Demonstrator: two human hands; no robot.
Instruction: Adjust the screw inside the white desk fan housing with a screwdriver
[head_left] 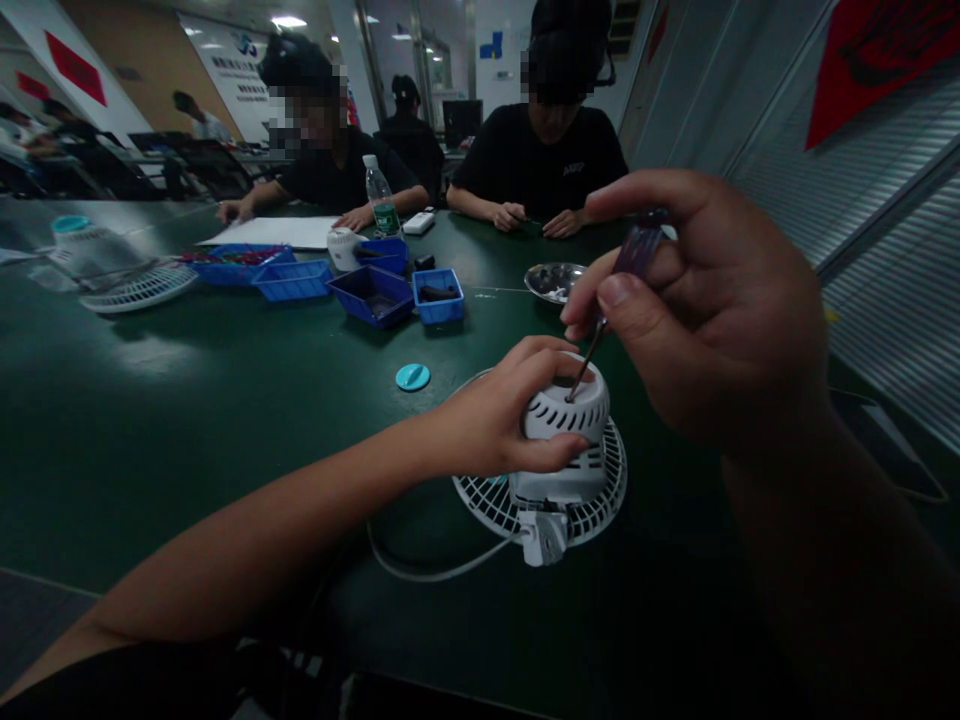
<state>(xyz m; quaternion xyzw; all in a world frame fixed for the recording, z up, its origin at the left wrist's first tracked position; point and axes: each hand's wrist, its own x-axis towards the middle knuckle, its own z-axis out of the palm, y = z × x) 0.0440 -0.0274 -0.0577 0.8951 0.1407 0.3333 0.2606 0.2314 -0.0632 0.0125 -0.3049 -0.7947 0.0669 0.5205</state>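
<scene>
Screwdriver [636,252] pinched in right hand [727,290], left hand [495,415] clasping fan housing [574,415], tabletop [187,440] spreading wide leftward

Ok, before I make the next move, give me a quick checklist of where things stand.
1. Left hand steadying the white fan housing: ok, fingers and thumb spread around it.
2. Right hand on the screwdriver: ok, held by the handle.
3. Screwdriver tip at the housing's top: ok, it meets the surface.
4. Tip seated in a screw: cannot tell, too small to see.
5. Cyan knob out of the way: ok, apart from both hands.
6. Cord away from the tip: ok.
</scene>
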